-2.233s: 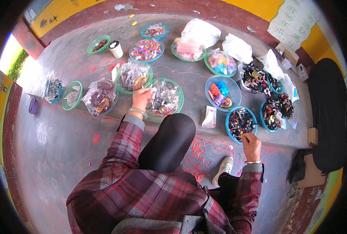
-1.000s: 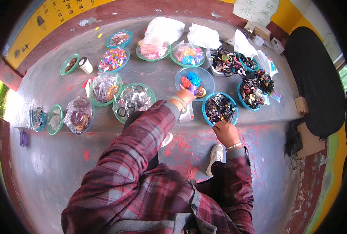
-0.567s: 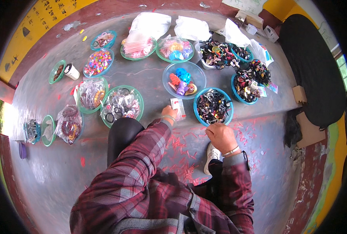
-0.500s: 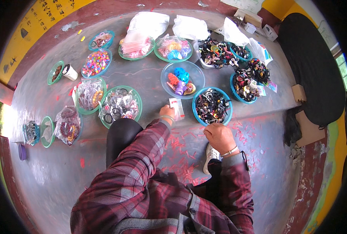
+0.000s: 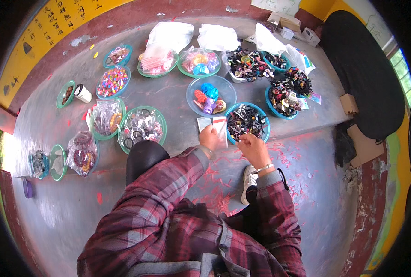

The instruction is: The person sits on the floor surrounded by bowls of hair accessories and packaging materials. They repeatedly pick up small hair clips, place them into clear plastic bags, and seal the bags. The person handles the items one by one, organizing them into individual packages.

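Observation:
My left hand is closed on a small clear plastic bag with white and red on it, at the edge of the raised grey platform. My right hand is just to its right, with thumb and fingers pinched together; whatever they hold, if anything, is too small to make out. Right beyond that hand stands a blue basin full of dark hair ties. Behind the bag is a clear bluish bowl holding blue, red and purple hair pieces.
Green bowls of bagged accessories stand on the left, beside a white cup and colourful beads. More dark hair ties lie heaped at the back right near white bags. Red scraps litter the lower floor.
The bag in my left hand has come up and right and now shows wider. My right hand has moved slightly left and up, closer to the bag.

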Motion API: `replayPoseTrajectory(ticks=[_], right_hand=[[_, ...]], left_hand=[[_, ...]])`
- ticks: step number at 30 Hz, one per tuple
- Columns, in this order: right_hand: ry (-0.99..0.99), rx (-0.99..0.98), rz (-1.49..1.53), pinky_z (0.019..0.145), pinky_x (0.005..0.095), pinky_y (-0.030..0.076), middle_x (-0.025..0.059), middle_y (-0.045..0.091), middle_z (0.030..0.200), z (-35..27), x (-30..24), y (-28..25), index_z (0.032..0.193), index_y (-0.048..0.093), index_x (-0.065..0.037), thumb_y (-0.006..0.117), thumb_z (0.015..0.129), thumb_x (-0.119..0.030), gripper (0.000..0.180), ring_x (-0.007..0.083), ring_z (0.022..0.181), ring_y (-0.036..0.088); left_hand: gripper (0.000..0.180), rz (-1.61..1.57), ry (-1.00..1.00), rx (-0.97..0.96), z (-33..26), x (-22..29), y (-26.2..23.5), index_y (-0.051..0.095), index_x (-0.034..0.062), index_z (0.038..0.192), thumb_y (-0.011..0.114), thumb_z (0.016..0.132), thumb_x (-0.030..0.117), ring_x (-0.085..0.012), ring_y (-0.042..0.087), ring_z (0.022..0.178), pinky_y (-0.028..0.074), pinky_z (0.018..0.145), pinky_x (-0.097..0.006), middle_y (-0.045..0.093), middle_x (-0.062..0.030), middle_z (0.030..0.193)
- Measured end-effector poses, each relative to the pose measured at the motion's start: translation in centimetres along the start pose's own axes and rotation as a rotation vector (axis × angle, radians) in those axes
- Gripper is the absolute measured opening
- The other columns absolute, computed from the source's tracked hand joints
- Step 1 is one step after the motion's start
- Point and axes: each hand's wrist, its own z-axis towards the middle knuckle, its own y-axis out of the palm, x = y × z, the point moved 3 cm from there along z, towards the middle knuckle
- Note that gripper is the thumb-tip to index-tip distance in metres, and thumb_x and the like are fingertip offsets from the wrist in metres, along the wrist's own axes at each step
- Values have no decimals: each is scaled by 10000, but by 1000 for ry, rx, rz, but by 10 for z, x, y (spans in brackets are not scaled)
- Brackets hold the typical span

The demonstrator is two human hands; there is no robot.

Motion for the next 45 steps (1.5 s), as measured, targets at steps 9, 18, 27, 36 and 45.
replayPoseTrajectory(ticks=[9,18,27,36,45], right_hand=[[62,-177,280,529,262,410,40,568,603,4,4,3,772,628,0,648,748,-226,228,109,562,519],[156,-255,565,525,208,389,-41,547,639,4,7,-5,814,636,-3,618,782,-153,154,57,575,480],[86,54,816,556,176,379,-22,571,722,6,-8,-16,883,598,-6,641,772,-138,177,34,628,483],[28,217,649,494,174,367,-28,547,649,6,-8,-14,753,598,-17,663,743,-86,96,34,581,467],[-82,310,378,566,199,439,1,558,700,0,-27,-19,775,594,7,665,713,-42,106,66,635,519]], left_hand=[[198,-806,-249,-410,-36,76,-24,521,24,961,421,907,186,-137,588,699,513,517,-256,575,-49,858],[130,-1113,-500,-615,-35,92,-41,563,79,948,520,863,168,-90,553,735,501,602,-220,561,18,822],[181,-986,-319,-571,-38,103,-33,560,16,992,513,861,133,-146,573,869,501,748,-291,588,-63,983],[194,-967,-332,-552,-41,97,-28,560,-8,990,545,838,111,-160,589,859,499,759,-288,596,-84,973],[150,-982,-314,-500,-37,91,-27,555,-29,937,521,831,73,-168,598,803,501,743,-297,592,-93,914]])
